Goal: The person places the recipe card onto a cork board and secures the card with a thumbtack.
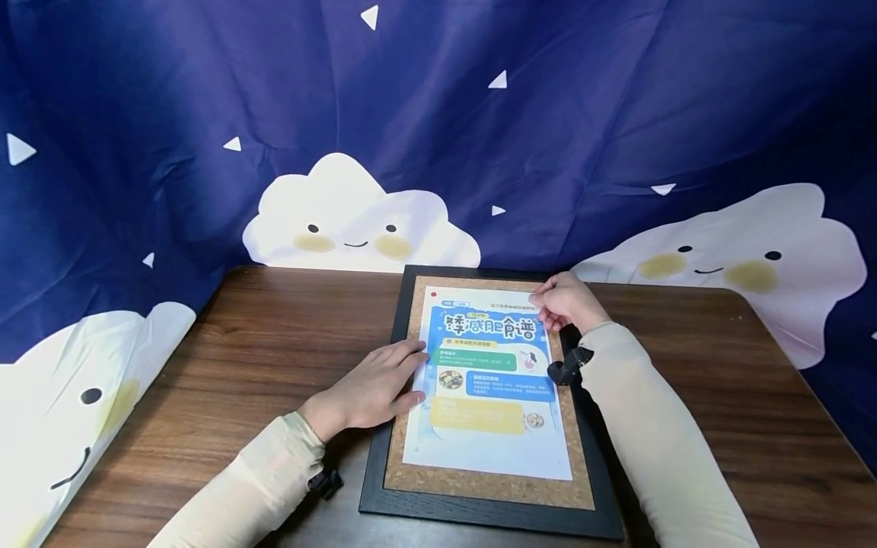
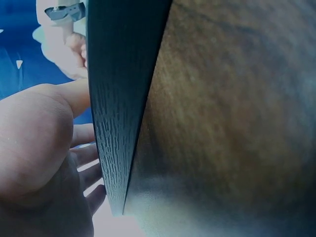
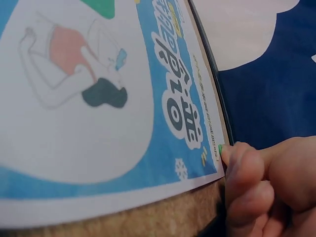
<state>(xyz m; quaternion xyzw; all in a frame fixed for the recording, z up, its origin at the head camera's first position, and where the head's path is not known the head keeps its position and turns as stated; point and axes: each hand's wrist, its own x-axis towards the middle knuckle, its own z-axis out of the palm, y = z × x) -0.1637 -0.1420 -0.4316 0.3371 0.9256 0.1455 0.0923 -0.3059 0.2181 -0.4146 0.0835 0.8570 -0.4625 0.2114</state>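
A printed sheet (image 1: 495, 455) with blue, green and yellow blocks lies on a black-framed cork board (image 1: 492, 508). One red pushpin (image 1: 434, 294) sits in its top left corner. At the top right corner, my right hand (image 1: 566, 301) pinches a small green pushpin (image 3: 220, 147) against the sheet; the fingers cover most of it, and its point is hidden. My left hand (image 1: 370, 387) rests over the board's left edge, fingers relaxed and fingertips on the sheet's left margin. In the left wrist view the left palm (image 2: 34, 143) is beside the black frame (image 2: 116, 113).
The board lies on a brown wooden table (image 1: 274, 327). Behind the table hangs a dark blue cloth (image 1: 411, 99) with white clouds and triangles. Each wrist wears a small black camera, on the left wrist (image 1: 325, 482) and the right (image 1: 571, 365).
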